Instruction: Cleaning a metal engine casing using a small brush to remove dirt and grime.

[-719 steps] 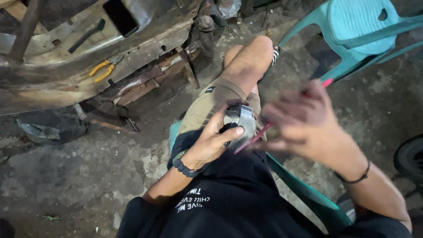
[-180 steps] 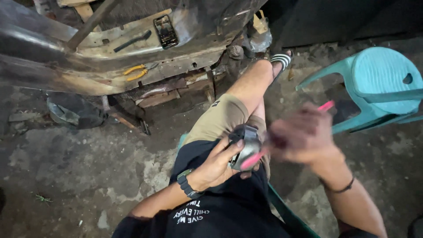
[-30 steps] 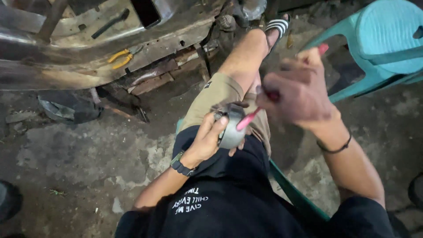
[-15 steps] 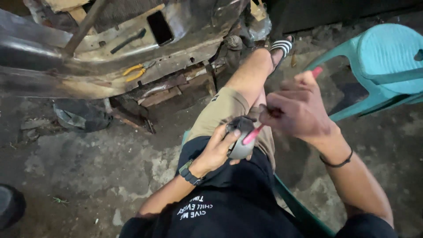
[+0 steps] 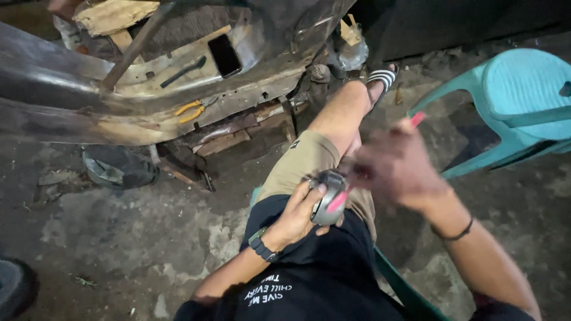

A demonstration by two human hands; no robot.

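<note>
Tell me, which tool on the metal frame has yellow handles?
The pliers, lying near the frame's lower edge. Their handles are yellow; the other tool there, a dark wrench higher up, has no colour on it.

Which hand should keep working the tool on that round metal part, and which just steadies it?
Probably right: the right hand grips the pink-handled tool, tip at the round metal part. The left hand cradles that part, so it steadies.

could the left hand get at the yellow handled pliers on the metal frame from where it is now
Probably not without letting go and leaning forward. The left hand is wrapped around a round grey metal part over the lap, and the yellow-handled pliers lie well off on the metal frame. Nothing blocks the path.
</note>
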